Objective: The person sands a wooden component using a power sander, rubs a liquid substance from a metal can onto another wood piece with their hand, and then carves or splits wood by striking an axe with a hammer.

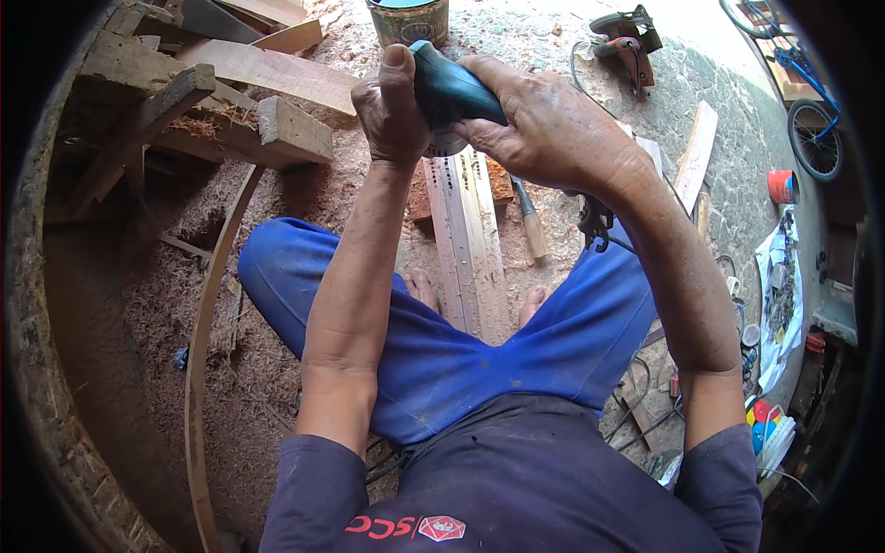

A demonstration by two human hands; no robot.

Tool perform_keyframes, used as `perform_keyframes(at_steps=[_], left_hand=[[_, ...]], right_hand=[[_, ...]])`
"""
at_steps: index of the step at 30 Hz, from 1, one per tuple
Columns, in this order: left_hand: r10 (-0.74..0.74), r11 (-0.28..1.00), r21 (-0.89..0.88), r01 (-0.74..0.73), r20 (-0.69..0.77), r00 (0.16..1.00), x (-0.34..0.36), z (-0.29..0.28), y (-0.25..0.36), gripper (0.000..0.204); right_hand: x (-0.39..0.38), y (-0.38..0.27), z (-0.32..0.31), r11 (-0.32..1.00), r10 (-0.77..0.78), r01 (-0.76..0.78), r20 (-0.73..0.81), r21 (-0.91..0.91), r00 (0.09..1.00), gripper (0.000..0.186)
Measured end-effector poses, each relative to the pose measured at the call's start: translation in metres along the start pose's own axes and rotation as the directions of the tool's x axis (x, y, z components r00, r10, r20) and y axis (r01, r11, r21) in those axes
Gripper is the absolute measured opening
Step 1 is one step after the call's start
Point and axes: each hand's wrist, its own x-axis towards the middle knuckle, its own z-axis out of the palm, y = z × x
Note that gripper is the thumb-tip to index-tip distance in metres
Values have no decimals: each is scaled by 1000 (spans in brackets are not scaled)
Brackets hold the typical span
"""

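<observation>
A dark green power tool with a rounded body [452, 89] is held up in front of me in both hands. My left hand [395, 111] wraps its left end, thumb pointing up. My right hand [544, 115] grips it from the right, fingers over the top. Its working end is hidden below the hands, so I cannot tell its exact kind. Beneath it, long wooden strips [468, 249] with rows of dark slots or holes run between my feet, over a reddish-brown block [421, 198]. Right of the strips lies a chisel with a wooden handle [534, 235].
Wood shavings cover the floor. Rough timber [295, 134] and a long curved strip [207, 341] are at left. A bucket [410, 20] stands ahead. Another power tool [631, 55], a board [696, 147], a red can [782, 187], cords and a blue bicycle [816, 129] are at right.
</observation>
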Motion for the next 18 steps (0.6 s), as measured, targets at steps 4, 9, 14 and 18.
perform_keyframes(at_steps=[4,9,14,18], left_hand=[[40,998,38,-40,3,999,2,-2,-10,57],[-68,996,-57,66,-26,997,-3,2,-6,58],[-11,998,68,11,6,1000,-1,-9,-20,59],[-41,999,23,42,-23,999,-4,-4,-18,60]], right_hand=[[-1,3,3,999,-31,32,-29,11,999,53],[0,2,2,1000,-12,12,-1,23,1000,50],[2,3,3,999,2,-3,21,44,1000,49],[4,1,3,997,23,-26,53,66,998,43]])
